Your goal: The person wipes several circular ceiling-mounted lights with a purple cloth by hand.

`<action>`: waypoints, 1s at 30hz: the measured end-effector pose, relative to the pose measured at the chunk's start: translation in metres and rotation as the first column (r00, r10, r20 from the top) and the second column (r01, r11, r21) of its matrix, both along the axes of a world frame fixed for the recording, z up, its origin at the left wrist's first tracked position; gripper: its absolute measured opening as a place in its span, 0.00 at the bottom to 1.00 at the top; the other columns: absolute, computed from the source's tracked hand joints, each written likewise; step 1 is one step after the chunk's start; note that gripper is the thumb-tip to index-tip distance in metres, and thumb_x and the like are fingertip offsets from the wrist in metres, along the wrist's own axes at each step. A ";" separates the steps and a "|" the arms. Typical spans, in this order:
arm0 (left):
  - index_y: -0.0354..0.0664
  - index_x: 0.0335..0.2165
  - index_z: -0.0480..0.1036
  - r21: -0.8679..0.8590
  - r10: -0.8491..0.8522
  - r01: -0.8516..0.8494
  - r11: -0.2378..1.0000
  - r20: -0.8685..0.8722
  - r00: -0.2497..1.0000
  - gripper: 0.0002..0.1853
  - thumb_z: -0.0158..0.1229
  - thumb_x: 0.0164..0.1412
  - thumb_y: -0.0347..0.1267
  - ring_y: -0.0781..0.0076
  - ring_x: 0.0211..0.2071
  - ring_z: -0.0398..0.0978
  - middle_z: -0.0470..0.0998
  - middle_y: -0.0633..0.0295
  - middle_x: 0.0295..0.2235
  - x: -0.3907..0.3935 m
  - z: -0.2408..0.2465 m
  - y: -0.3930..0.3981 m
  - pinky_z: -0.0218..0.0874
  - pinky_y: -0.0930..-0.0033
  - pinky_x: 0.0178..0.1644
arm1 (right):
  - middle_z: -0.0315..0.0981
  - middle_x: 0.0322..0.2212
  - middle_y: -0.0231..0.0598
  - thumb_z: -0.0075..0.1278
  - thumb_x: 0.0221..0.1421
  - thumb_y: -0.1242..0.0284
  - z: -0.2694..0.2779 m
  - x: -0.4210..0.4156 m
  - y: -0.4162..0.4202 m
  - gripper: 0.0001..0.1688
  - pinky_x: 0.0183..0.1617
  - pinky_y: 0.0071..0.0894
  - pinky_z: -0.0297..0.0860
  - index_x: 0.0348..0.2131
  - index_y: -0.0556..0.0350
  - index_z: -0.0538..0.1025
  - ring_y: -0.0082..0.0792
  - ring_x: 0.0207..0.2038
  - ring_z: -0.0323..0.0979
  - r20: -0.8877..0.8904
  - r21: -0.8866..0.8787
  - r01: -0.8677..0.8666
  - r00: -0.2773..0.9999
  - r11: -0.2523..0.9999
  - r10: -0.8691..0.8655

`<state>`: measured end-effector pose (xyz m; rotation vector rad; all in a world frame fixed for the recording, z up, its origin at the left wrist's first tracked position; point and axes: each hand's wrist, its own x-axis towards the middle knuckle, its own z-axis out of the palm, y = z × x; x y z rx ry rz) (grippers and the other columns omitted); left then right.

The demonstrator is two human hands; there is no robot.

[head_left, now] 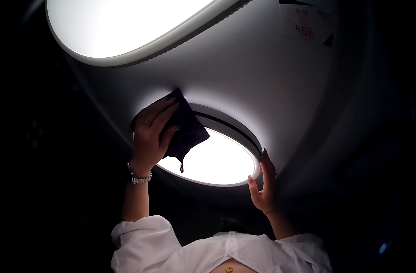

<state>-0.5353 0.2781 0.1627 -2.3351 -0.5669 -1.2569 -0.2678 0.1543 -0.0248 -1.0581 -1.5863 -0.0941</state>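
A round lamp (214, 160) with a pale rim and a dark band glows brightly on a light surface. My left hand (155, 131), with a silver-coloured watch or bracelet on its wrist, presses a folded dark cloth (184, 126) over the lamp's left side. A small loop hangs from the cloth's lower edge. At the lamp's right rim is my right hand (264, 181), its thumb on the front edge and its fingers along the side. It holds no separate object.
A larger lit lamp (126, 27) with a rounded end lies at the upper left. Beyond it, at the upper right, a sheet or label (307, 25) bears red and dark writing. The surroundings are very dark.
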 end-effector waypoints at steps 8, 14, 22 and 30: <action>0.50 0.48 0.72 0.201 0.030 0.086 0.976 -0.513 0.858 0.27 0.63 0.50 0.46 0.62 0.54 0.68 0.72 0.60 0.52 0.094 -0.005 -0.039 0.58 0.53 0.60 | 0.46 0.65 0.49 0.48 0.54 0.81 0.005 -0.002 0.001 0.39 0.68 0.46 0.47 0.63 0.54 0.55 0.49 0.67 0.46 -0.039 0.058 -0.038 0.998 0.998 0.040; 0.45 0.47 0.73 0.208 0.004 0.108 0.972 -0.473 0.881 0.27 0.63 0.51 0.46 0.61 0.51 0.72 0.74 0.60 0.49 0.090 0.003 -0.030 0.62 0.58 0.57 | 0.47 0.64 0.50 0.48 0.54 0.82 0.003 -0.002 0.000 0.39 0.68 0.45 0.47 0.63 0.54 0.55 0.50 0.67 0.47 -0.060 0.089 -0.023 0.998 0.996 0.028; 0.39 0.47 0.73 0.048 0.070 -0.077 0.996 0.135 0.988 0.25 0.65 0.51 0.38 0.55 0.48 0.74 0.76 0.54 0.46 0.001 -0.004 0.015 0.64 0.57 0.52 | 0.47 0.64 0.50 0.48 0.53 0.83 0.005 -0.003 0.000 0.41 0.68 0.44 0.49 0.64 0.53 0.55 0.49 0.66 0.48 -0.045 0.058 -0.023 0.999 0.998 0.026; 0.34 0.54 0.65 -0.485 0.278 0.362 0.796 0.824 0.494 0.22 0.48 0.67 0.36 0.63 0.51 0.69 0.71 0.60 0.49 -0.099 -0.167 0.094 0.60 0.63 0.56 | 0.47 0.64 0.50 0.48 0.52 0.83 0.004 -0.003 -0.005 0.41 0.67 0.44 0.49 0.64 0.54 0.54 0.49 0.66 0.47 -0.023 -0.019 0.017 1.000 1.000 -0.018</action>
